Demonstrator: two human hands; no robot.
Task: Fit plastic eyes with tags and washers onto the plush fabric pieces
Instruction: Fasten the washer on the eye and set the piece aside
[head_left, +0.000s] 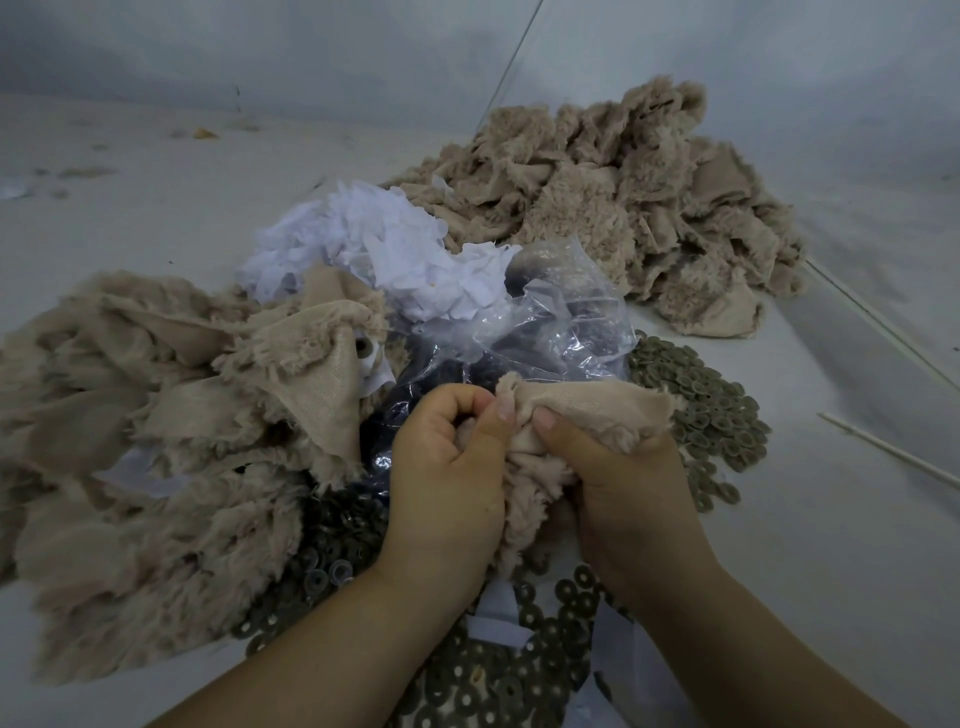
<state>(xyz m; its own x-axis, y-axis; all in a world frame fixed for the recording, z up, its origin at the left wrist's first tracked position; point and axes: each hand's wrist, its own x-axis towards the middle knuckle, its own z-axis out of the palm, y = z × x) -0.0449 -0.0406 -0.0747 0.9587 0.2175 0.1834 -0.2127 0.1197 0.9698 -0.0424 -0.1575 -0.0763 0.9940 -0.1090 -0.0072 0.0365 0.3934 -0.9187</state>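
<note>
My left hand (447, 462) & right hand (613, 467) pinch one plush piece (587, 410); no eye seen on it. Big plush pile (623, 208) behind waits.

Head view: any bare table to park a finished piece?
Bare table far left, behind the left plush pile, and right of the washers up to the thin sticks. Centre's crowded: bag, white tags, both hands.

A: Anything worn on the arms?
B: No sleeves show; both forearms are bare up to the frame's edge.
A: Rings or gloves?
B: None visible. Left hand (447, 467) and right hand (618, 467) have short, plain nails.
</note>
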